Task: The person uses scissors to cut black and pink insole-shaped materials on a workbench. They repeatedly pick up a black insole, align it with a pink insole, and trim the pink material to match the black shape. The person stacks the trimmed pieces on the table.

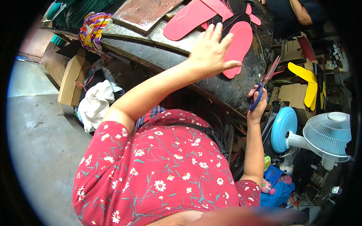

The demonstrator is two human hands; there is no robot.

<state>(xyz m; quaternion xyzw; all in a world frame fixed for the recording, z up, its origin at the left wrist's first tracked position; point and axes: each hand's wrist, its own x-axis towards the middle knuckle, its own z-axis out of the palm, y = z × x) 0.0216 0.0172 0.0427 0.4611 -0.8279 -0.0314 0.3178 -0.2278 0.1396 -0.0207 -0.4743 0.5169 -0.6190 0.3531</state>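
Blue handles and bare metal blades are seen on one pair of scissors (pixel 268 74), held up near the right-hand edge of the tabletop (pixel 222 88). The handles are enclosed by the curled fingers of the right hand (pixel 258 105), and the blades are pointed toward the upper right. The left hand (pixel 211 54) is spread wide, with fingers extended and thumb held apart; nothing is seen in its grasp, and whether the surface beneath is touched cannot be told.

At least three large pink insoles (pixel 188 21), smooth and rounded, are laid around it; an exact count is prevented by overlap and by the left hand. Black pieces are partly covered among them. Beside the insoles, one reddish-brown, rough slab (pixel 146 14) is cut off by the upper edge.

Farther out, one fan (pixel 327 132) with a white wire cage is seen at the right, above a crowded heap that is hard to make out. Yellow curved pieces (pixel 309 84) are placed near cardboard. At the left, one crumpled white cloth (pixel 97 101) is seen, and at the top right another person's arm (pixel 300 12) is only partly shown.
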